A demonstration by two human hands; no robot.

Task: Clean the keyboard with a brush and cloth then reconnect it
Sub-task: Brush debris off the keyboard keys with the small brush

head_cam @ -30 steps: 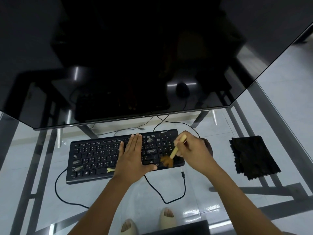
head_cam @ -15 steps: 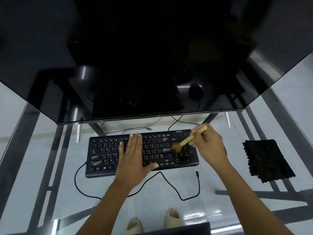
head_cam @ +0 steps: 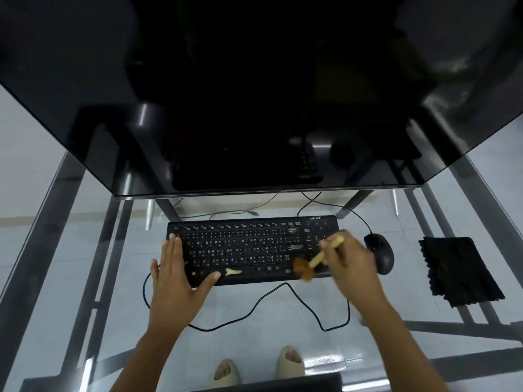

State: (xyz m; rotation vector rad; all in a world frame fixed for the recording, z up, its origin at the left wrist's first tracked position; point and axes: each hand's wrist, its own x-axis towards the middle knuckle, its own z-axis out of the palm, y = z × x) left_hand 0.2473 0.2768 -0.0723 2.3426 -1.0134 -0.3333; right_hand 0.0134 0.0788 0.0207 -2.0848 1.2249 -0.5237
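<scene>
Brush [head_cam: 314, 263] swept nearer, keyboard [head_cam: 252, 247] under both hands

The right hand [head_cam: 349, 265] and brush [head_cam: 312, 264] are motion-blurred, and the hand hides the keyboard's [head_cam: 249, 250] right end.

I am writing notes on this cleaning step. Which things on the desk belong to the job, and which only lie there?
Belong to the job:
- keyboard, steadied by the left hand
- brush, held in the right hand
- black cloth, lying unused at the right
- keyboard cable, looped in front

Only lying there:
- mouse
- monitor
</scene>
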